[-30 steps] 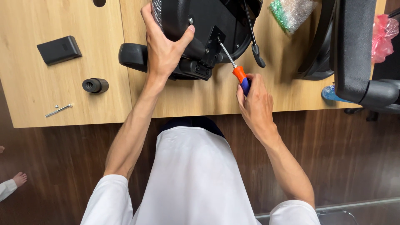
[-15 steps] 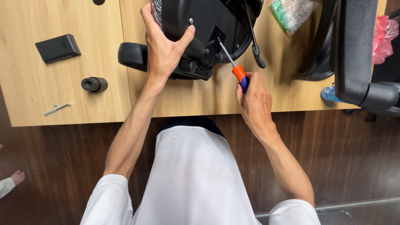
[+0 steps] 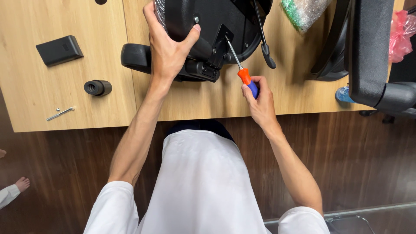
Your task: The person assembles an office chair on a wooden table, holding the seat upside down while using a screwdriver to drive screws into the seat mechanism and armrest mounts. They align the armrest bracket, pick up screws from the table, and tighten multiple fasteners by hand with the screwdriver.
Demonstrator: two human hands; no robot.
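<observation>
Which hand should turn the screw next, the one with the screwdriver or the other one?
Probably the right hand: it already grips the screwdriver, whose tip sits at the bracket on the black chair base. The left hand is busy, pressed on that base to hold it.

clear bag, green contents (image 3: 303, 11) | table top edge | pink bag (image 3: 401, 32) | far right

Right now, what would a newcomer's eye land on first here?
The right hand gripping an orange-and-blue screwdriver, its tip at a bracket on the black chair base at top centre. The left hand clamps that base. A loose bolt lies at the wooden table's left edge.
</observation>
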